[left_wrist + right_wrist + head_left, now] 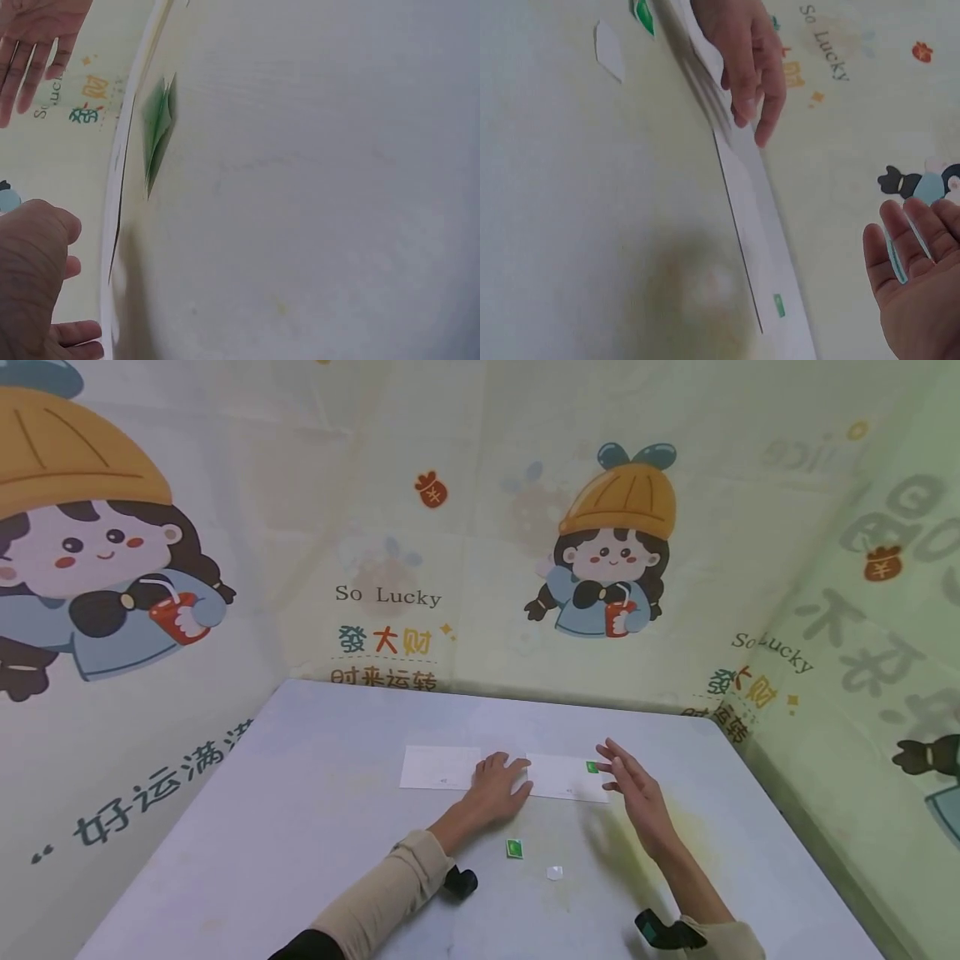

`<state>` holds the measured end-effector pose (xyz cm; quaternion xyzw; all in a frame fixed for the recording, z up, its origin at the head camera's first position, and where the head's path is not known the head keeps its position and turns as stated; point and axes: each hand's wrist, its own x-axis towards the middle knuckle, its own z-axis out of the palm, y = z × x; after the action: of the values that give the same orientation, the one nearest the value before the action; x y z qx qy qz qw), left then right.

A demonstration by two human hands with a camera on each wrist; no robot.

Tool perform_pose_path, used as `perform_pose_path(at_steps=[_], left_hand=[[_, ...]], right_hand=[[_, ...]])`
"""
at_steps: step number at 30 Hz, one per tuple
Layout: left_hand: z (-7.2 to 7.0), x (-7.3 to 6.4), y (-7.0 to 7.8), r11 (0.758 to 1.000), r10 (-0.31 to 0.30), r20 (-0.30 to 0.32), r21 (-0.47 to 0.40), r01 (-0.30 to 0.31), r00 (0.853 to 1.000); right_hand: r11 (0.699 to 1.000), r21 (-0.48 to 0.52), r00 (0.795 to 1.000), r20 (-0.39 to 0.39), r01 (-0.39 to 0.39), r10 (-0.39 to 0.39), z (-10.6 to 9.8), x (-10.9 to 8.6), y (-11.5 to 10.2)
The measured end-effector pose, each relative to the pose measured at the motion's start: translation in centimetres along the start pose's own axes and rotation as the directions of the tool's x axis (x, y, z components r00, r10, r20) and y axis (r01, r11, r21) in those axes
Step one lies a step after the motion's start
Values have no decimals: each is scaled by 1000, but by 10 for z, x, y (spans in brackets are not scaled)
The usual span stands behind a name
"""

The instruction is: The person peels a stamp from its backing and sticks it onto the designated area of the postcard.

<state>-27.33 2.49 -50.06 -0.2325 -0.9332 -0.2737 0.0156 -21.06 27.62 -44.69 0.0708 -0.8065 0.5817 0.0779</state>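
Observation:
Two white rectangular sheets, perhaps envelopes or cards, lie side by side: the left sheet [438, 768] and the right sheet [562, 779]. My left hand [495, 789] reaches between them, fingers spread, at the right sheet's left edge. A small green stamp-like sticker [592, 767] sits at that sheet's upper right corner. Beside it my right hand [633, 789] is raised, holding nothing visible; its fingers look extended in the right wrist view [922, 277]. Nearer me lie green stamp-like pieces [513, 849], layered in the left wrist view, and a small whitish paper piece [554, 873].
All of this lies on a white table [300, 827]. A pale printed curtain [480, 552] with cartoon figures hangs behind and beside it. A dark wrist device [461, 883] is by the left forearm, another [667, 932] by the right.

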Motion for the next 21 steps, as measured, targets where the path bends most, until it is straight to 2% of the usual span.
perform_pose_path(at_steps=[9,15,21], left_hand=[[-8,-10,1,997,66,-93,-40,-70,993],[-15,-16,4,994,89,-108,-50,-94,990],[-20,-28,6,990,115,-123,-67,-124,986]], right_hand=[[995,4,994,-39,99,-99,4,-11,-10],[987,-10,985,-52,162,-163,4,-17,-13],[977,-87,979,-51,194,-199,6,-21,-15]])
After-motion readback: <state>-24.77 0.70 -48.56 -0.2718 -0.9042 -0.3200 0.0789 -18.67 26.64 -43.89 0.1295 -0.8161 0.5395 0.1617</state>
